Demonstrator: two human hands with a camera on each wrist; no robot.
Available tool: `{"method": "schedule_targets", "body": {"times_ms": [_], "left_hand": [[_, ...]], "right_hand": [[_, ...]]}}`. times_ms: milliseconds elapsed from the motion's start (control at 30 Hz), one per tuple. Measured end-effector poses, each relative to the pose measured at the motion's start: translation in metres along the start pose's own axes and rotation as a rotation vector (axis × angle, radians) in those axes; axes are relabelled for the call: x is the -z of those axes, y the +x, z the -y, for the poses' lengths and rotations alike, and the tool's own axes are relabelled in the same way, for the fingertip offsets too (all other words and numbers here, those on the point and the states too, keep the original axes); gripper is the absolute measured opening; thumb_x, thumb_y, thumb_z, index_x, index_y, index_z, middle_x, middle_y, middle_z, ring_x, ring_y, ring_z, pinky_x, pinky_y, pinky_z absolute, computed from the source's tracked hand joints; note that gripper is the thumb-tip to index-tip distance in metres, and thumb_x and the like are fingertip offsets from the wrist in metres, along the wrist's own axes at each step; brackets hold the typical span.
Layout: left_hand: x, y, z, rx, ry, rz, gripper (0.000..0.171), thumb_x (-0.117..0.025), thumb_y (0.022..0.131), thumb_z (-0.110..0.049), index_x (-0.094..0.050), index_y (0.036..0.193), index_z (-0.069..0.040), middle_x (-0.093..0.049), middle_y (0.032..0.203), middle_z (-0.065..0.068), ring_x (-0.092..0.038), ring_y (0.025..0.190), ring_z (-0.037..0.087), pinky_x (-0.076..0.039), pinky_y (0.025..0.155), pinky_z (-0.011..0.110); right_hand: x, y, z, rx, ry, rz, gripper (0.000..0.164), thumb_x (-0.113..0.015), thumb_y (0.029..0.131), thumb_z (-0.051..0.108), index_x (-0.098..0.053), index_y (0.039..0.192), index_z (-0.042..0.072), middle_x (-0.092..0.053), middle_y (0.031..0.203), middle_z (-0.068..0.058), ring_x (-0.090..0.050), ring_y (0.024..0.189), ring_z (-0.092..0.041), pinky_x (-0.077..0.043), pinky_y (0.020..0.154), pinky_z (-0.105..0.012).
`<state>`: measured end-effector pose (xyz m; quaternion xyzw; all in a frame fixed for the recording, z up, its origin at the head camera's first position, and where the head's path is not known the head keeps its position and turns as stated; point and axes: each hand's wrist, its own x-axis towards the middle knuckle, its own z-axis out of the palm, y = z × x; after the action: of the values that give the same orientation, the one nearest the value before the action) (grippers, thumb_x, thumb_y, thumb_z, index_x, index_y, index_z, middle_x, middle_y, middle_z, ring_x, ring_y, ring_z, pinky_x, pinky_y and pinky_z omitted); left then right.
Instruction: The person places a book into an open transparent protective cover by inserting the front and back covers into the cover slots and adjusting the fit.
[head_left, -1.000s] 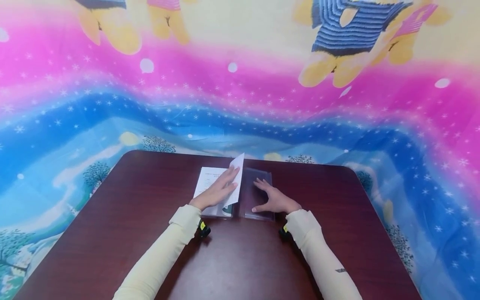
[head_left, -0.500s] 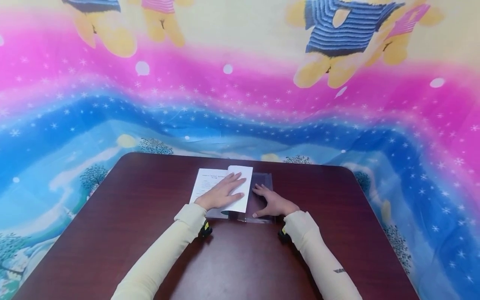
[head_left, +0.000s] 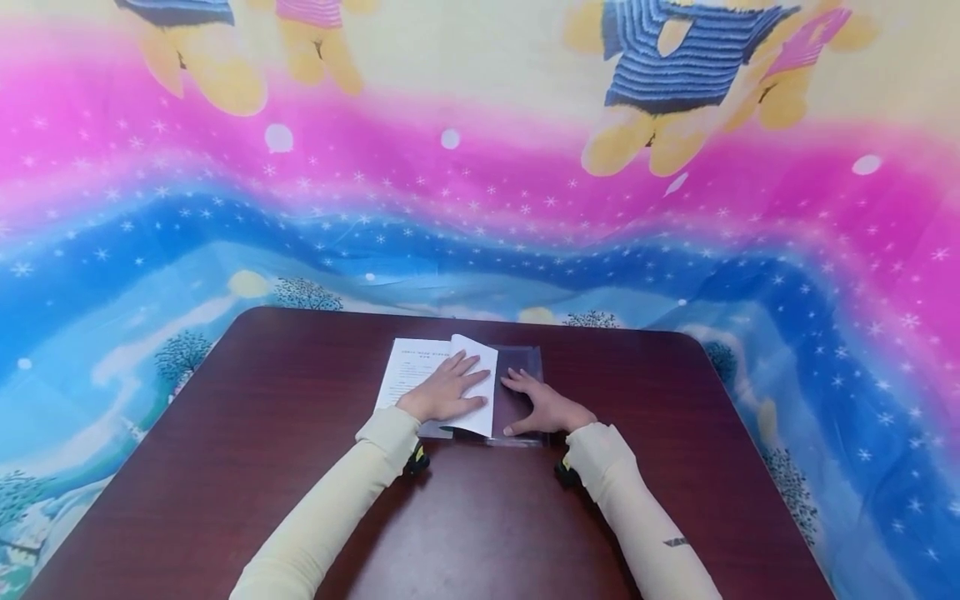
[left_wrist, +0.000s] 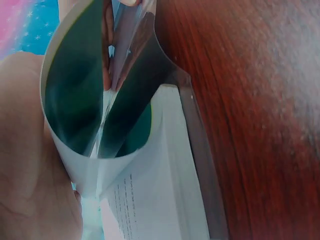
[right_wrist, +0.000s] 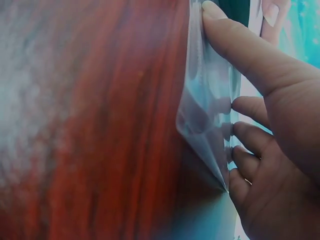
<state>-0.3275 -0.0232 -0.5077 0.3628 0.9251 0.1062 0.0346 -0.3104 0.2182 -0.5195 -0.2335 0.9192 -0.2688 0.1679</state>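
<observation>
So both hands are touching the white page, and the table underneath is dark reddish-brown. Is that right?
Not quite: only the left hand touches the white page. The right hand touches the clear plastic cover, as the right wrist view shows. The table is indeed dark reddish-brown.

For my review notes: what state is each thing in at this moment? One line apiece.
Booklet: open, printed page facing up.
Leaf: curled over, white side up, dark green underneath.
Clear plastic cover: open, right flap showing beyond the leaf.
Left hand: fingers spread on the leaf.
Right hand: fingers and thumb touching the clear plastic cover.
</observation>
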Motion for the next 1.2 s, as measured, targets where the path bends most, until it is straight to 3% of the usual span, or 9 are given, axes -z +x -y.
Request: {"method": "schedule_targets", "body": {"times_ms": [400,767,1033,1200], "left_hand": [[-0.003,-0.005,0.004,0.043,0.063,0.017,0.055,-0.035,0.097,-0.044,-0.039,0.143,-0.015,-0.026,0.152,0.012,-0.013,0.141,0.033,-0.014,0.113,0.046],[0.003,-0.006,0.006,0.053,0.215,0.047,0.054,-0.046,0.092,-0.043,-0.045,0.140,-0.019,-0.037,0.146,0.012,-0.020,0.140,0.032,-0.015,0.113,0.046],[0.000,-0.005,0.009,0.035,0.176,0.042,0.057,-0.047,0.092,-0.041,-0.040,0.143,-0.016,-0.021,0.154,0.010,-0.012,0.142,0.031,-0.013,0.114,0.045],[-0.005,-0.003,0.014,0.042,0.156,0.055,0.058,-0.047,0.092,-0.042,-0.038,0.144,-0.018,-0.026,0.152,0.009,-0.014,0.141,0.032,-0.015,0.113,0.047]], "right_hand": [[-0.001,-0.001,0.000,0.003,-0.009,0.008,0.096,-0.077,0.072,0.046,-0.025,0.149,0.022,-0.011,0.156,-0.002,-0.003,0.143,-0.026,-0.022,0.109,-0.054],[0.001,-0.003,0.003,0.022,0.012,0.015,0.096,-0.077,0.073,0.043,-0.025,0.149,0.018,-0.010,0.157,-0.005,-0.001,0.143,-0.029,-0.022,0.108,-0.055],[0.001,-0.003,0.002,0.020,0.003,0.018,0.096,-0.076,0.073,0.045,-0.023,0.149,0.020,-0.009,0.157,-0.004,-0.001,0.143,-0.027,-0.022,0.108,-0.055],[0.001,-0.003,0.001,0.013,0.014,0.032,0.096,-0.075,0.073,0.046,-0.022,0.149,0.021,-0.008,0.157,-0.002,0.000,0.143,-0.027,-0.021,0.108,-0.056]]}}
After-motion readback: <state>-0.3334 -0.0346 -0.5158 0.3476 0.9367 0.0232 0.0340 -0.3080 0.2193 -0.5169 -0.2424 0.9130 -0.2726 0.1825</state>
